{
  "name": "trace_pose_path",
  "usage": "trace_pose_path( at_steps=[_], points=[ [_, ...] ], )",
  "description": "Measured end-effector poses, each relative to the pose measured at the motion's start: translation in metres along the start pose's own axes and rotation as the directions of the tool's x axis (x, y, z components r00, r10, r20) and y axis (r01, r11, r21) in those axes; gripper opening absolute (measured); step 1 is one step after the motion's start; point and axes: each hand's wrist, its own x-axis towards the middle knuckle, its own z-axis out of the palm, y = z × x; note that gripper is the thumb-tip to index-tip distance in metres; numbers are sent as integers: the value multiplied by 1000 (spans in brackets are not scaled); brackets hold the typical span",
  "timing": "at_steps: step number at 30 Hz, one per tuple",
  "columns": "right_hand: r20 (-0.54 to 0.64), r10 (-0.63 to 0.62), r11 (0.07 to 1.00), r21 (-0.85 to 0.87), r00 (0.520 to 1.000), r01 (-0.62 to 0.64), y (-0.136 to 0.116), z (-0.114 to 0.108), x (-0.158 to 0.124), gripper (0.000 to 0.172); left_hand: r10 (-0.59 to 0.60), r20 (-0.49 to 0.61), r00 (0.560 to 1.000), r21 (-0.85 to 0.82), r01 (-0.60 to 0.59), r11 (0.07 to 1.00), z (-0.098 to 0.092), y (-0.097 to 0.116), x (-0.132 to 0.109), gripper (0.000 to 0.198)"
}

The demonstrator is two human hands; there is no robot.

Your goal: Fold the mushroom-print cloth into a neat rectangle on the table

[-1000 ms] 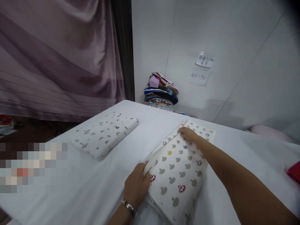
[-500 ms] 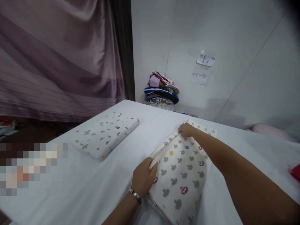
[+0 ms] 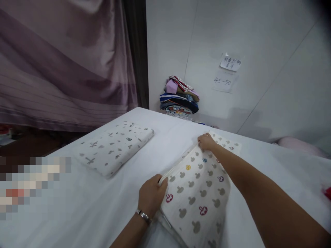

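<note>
A white cloth (image 3: 199, 186) printed with grey, red, yellow and blue mushrooms lies folded in layers in front of me. My left hand (image 3: 152, 194), with a metal bracelet at the wrist, pinches its left edge near the close corner. Farther away, my right hand (image 3: 206, 142) grips the same edge by the far corner. Between the two hands the edge is pulled taut and slightly raised. Part of the cloth's far end shows beyond my right hand, and my right forearm covers some of its right side.
A folded white cloth with a grey leaf-like print (image 3: 117, 148) rests to the left on the white-covered table (image 3: 168, 132). Behind the far edge stands a pile of folded fabrics (image 3: 179, 96) against the wall. A pinkish curtain (image 3: 69, 65) hangs at left; paper notes (image 3: 224, 82) are on the wall.
My left hand has moved a little left, drawing the cloth's near edge outward with it. My right hand keeps its hold at almost the same spot.
</note>
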Motion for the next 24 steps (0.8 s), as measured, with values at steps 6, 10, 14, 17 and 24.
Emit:
trace_pose_path(
  at_steps=[6,10,14,17,24],
  points=[
    [-81,60,997,63,995,-55,-15,9,5,23,-12,23,1000,52,10,999,1,-4,2,31],
    [-125,107,989,111,986,-94,-17,14,0,28,2,37,999,125,-7,992,3,-5,2,27],
    [-173,243,958,194,954,-209,-11,24,-15,50,24,4,1000,170,-24,985,4,-7,2,24],
    [-136,384,901,273,913,-338,1,35,-28,58,49,-23,999,186,-44,982,5,-9,3,22],
    [-87,546,786,396,833,-474,39,47,-78,53,93,18,995,234,-95,968,7,-12,4,27]
  ],
)
